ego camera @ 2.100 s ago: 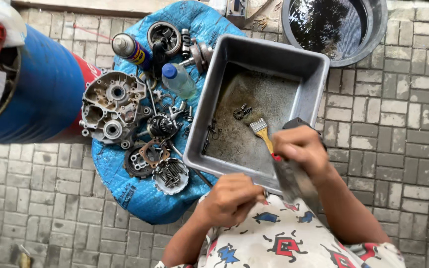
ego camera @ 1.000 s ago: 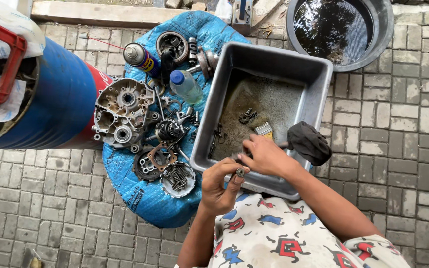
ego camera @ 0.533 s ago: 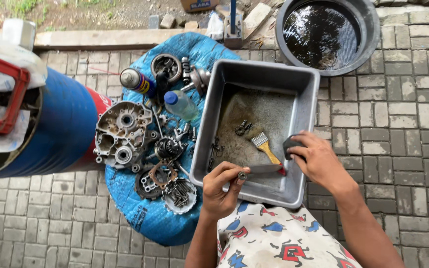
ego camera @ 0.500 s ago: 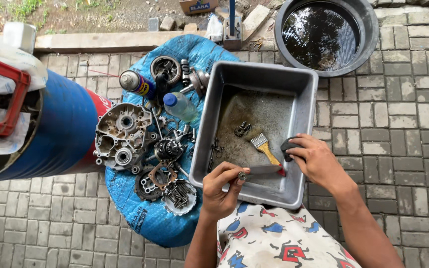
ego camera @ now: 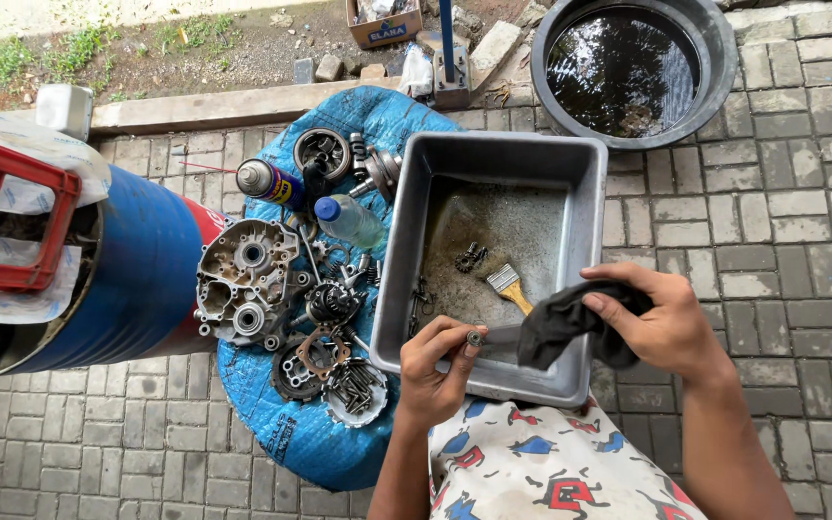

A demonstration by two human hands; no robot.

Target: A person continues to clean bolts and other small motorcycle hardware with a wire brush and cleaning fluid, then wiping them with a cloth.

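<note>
My left hand [ego camera: 438, 371] grips the end of a metal shaft [ego camera: 489, 337] over the near rim of a grey metal tray [ego camera: 589, 202]. My right hand [ego camera: 662, 323] holds a dark rag [ego camera: 562, 325] wrapped round the shaft's other end. In the tray lie a paintbrush [ego camera: 509, 287] with a yellow handle and a few small dark parts [ego camera: 469, 256] in oily residue.
A blue tarp [ego camera: 310, 438] left of the tray carries an engine case [ego camera: 243, 289], gears, bolts [ego camera: 353, 385], a spray can [ego camera: 269, 180] and a plastic bottle [ego camera: 349, 220]. A blue drum [ego camera: 137, 279] stands at the left. A black tub of water [ego camera: 628, 67] sits beyond the tray.
My right hand has set the paintbrush down in the tray and taken up the dark rag, bringing it onto the shaft. My left hand keeps hold of the shaft.
</note>
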